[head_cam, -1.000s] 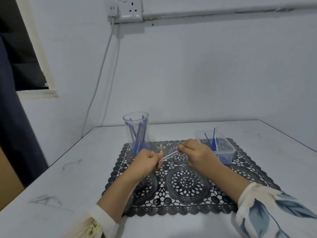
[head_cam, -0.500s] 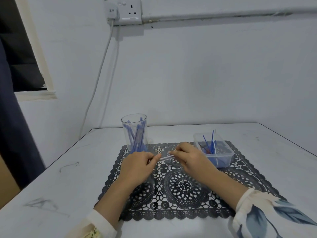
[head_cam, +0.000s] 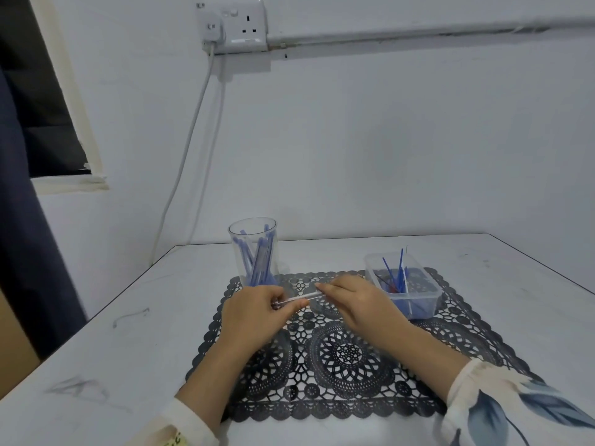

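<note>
White bench (head_cam: 354, 252) against a white wall; a black lace mat (head_cam: 347, 352) lies on it. Above the mat's far half, a clear pen tube (head_cam: 301, 297) is held nearly level between both hands. Left hand (head_cam: 257, 312): fingers curled, pinching the near-left end. Right hand (head_cam: 357, 302): fingertips pinching the far-right end. A clear tumbler (head_cam: 253, 252) of blue pens stands just behind the left hand. A clear container (head_cam: 421, 294) with blue refills (head_cam: 400, 268) sits just beside the right hand

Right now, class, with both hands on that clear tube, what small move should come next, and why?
Probably the right hand should press its end of the clear tube toward the left hand, to seat the parts: both hands pinch it over the mat, and blue pens stand in the cup.
</note>
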`<state>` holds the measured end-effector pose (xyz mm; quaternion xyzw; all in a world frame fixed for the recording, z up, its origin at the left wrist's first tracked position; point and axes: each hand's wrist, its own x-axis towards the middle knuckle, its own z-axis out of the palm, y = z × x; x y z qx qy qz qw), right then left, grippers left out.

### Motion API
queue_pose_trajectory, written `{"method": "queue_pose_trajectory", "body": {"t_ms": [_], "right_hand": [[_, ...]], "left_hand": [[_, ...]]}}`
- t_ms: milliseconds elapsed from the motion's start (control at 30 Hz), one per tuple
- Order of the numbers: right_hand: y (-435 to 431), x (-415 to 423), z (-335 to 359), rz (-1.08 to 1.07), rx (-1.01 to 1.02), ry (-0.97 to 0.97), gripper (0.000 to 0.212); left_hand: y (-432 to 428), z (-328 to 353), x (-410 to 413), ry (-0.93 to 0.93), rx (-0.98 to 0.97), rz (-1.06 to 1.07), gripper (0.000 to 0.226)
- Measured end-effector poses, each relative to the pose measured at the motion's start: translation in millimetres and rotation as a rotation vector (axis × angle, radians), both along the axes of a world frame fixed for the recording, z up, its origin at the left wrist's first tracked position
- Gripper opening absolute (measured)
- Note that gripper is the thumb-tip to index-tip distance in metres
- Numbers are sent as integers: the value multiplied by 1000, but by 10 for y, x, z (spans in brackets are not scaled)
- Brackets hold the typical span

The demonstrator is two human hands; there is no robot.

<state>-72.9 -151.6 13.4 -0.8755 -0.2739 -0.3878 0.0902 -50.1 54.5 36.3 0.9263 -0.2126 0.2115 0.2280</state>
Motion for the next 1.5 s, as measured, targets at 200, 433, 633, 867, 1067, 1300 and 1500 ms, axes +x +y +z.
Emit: {"method": "queue_pose_trajectory", "body": {"t_ms": [200, 433, 633, 867, 1067, 1300, 1500], "right_hand": [[-31, -76, 17, -32, 53, 20, 38], [-3, -83, 37, -70, -19, 46, 35], [-17, -68, 50, -62, -55, 59, 31], [-36, -67, 56, 2, -30, 77, 27], [-49, -95, 89, -27, -31, 85, 37], [9, -123, 116, -142, 96, 128, 42], [125, -264, 258, 28, 253, 139, 26]], "left_hand": [[-1, -26, 10, 1, -4, 6, 60], [46, -23, 53, -70, 51, 8, 59], [52, -10, 52, -91, 44, 19, 57], [55, -32, 56, -108, 7, -15, 56], [79, -28, 35, -93, -3, -47, 50], [74, 8, 48, -96, 21, 2, 51], [80, 1, 77, -86, 52, 67, 55]]}}
